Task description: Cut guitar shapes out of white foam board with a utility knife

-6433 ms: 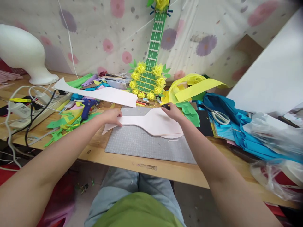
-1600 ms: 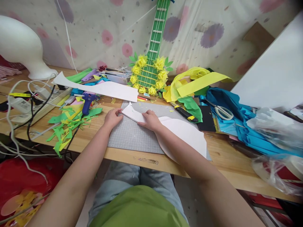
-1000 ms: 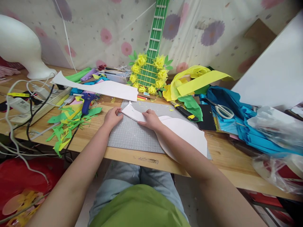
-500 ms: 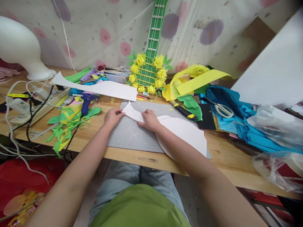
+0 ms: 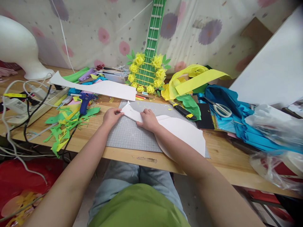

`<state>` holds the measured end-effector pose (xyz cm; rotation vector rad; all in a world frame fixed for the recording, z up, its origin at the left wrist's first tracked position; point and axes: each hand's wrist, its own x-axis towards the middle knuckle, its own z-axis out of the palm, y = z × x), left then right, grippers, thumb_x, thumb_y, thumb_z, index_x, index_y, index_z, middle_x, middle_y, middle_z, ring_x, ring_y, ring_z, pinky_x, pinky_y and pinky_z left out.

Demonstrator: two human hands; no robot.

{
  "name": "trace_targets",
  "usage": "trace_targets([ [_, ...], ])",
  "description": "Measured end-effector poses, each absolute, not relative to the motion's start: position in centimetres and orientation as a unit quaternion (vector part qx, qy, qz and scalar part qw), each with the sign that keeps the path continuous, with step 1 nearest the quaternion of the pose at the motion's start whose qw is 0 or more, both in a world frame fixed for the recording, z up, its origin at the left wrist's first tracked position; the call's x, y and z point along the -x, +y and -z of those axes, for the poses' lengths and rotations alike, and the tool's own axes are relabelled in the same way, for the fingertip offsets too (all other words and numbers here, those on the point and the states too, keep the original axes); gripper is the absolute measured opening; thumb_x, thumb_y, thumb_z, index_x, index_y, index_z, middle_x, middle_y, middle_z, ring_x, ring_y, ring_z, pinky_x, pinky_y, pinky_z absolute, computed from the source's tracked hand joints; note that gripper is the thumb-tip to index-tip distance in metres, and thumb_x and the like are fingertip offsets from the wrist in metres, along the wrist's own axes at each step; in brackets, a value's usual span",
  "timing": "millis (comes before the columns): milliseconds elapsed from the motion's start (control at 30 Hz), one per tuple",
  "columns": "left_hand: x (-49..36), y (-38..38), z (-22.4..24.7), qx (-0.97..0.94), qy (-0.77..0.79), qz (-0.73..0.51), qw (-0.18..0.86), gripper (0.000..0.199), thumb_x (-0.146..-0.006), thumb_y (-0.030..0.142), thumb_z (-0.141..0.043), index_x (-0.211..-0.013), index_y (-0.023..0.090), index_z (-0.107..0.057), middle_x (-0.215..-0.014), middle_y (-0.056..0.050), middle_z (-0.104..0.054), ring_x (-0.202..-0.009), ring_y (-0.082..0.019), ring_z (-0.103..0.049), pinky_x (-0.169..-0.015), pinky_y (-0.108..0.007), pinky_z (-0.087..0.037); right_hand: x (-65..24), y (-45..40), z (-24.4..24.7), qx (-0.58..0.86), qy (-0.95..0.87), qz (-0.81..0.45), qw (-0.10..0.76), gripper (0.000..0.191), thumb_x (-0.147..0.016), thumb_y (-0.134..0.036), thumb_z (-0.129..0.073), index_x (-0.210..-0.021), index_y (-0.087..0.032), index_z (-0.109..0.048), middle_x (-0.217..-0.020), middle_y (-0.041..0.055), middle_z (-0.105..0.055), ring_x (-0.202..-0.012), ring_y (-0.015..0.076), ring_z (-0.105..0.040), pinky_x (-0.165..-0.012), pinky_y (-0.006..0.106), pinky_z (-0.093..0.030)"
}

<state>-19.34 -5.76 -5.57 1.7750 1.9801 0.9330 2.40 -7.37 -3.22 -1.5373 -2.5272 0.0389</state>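
Observation:
A white board cutout (image 5: 131, 112) with a pointed tip lies over the grey cutting mat (image 5: 132, 137). My left hand (image 5: 112, 117) pinches its left end between thumb and fingers. Farther right, my right hand (image 5: 148, 120) grips the same strip, thumb along the near edge and fingers curled on top. A broad, curved white board (image 5: 183, 134) spreads rightward under my right forearm; whether it joins the narrow strip is hidden by my hand. Just beyond the mat is another long white board piece (image 5: 104, 89).
A blue glue gun (image 5: 83, 102) rests among green and yellow scraps (image 5: 65, 123) at left, near a power strip (image 5: 35, 112) with cables. Behind stands a green guitar model (image 5: 146, 74) with yellow flowers. A utility knife (image 5: 184, 112) and scissors (image 5: 222, 109) lie right.
The whole view has shifted slightly. Both hands keep their hold on the white board cutout, with no clear movement against the mat.

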Motion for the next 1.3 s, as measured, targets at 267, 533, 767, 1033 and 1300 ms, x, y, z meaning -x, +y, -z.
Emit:
trace_targets([
  [267,19.2,-5.9,5.3,-0.617,0.7,-0.323,0.16,0.028,-0.071,0.033,-0.068,-0.095,0.019,-0.07,-0.093,-0.005,-0.068,-0.081,-0.018,-0.061,-0.07,-0.027,-0.046,-2.4,-7.5,3.2,0.519,-0.85,-0.005,0.089,0.045,-0.076,-0.047,-0.054,-0.102,-0.011,-0.061,-0.105,0.0133,-0.054,-0.099,0.0265,-0.044,-0.086,0.037,-0.038],
  [533,19.3,-5.5,5.7,-0.609,0.696,-0.338,0.177,0.029,-0.069,0.034,-0.068,-0.093,0.019,-0.07,-0.094,-0.005,-0.069,-0.082,-0.018,-0.062,-0.072,-0.027,-0.046,-2.6,-7.4,3.4,0.513,-0.855,-0.004,0.081,0.047,-0.079,-0.05,-0.051,-0.105,-0.012,-0.06,-0.107,0.0134,-0.054,-0.101,0.0262,-0.044,-0.087,0.036,-0.037],
  [767,19.6,-5.3,5.9,-0.608,0.698,-0.331,0.183,0.03,-0.069,0.036,-0.067,-0.094,0.02,-0.069,-0.094,-0.004,-0.069,-0.082,-0.018,-0.063,-0.073,-0.028,-0.046,-2.7,-7.4,3.3,0.512,-0.856,-0.009,0.076,0.048,-0.08,-0.052,-0.05,-0.106,-0.012,-0.06,-0.108,0.0136,-0.054,-0.101,0.0263,-0.044,-0.088,0.037,-0.037],
  [1033,17.9,-6.4,4.7,-0.661,0.695,-0.279,0.037,0.031,-0.071,0.037,-0.063,-0.095,0.018,-0.063,-0.1,-0.009,-0.062,-0.104,-0.027,-0.052,-0.09,-0.037,-0.041,-2.7,-7.3,2.8,0.51,-0.858,-0.015,0.061,0.048,-0.079,-0.053,-0.051,-0.105,-0.013,-0.06,-0.108,0.0137,-0.054,-0.1,0.0254,-0.045,-0.088,0.036,-0.036],
  [1300,15.0,-7.4,4.7,-0.811,0.523,-0.262,0.009,0.027,-0.085,0.026,-0.047,-0.107,0.02,-0.062,-0.123,-0.007,-0.055,-0.117,-0.021,-0.046,-0.101,-0.034,-0.035,-2.6,-7.4,2.9,0.513,-0.856,-0.01,0.065,0.051,-0.079,-0.054,-0.05,-0.105,-0.012,-0.061,-0.107,0.0139,-0.054,-0.1,0.0262,-0.045,-0.088,0.036,-0.037],
])
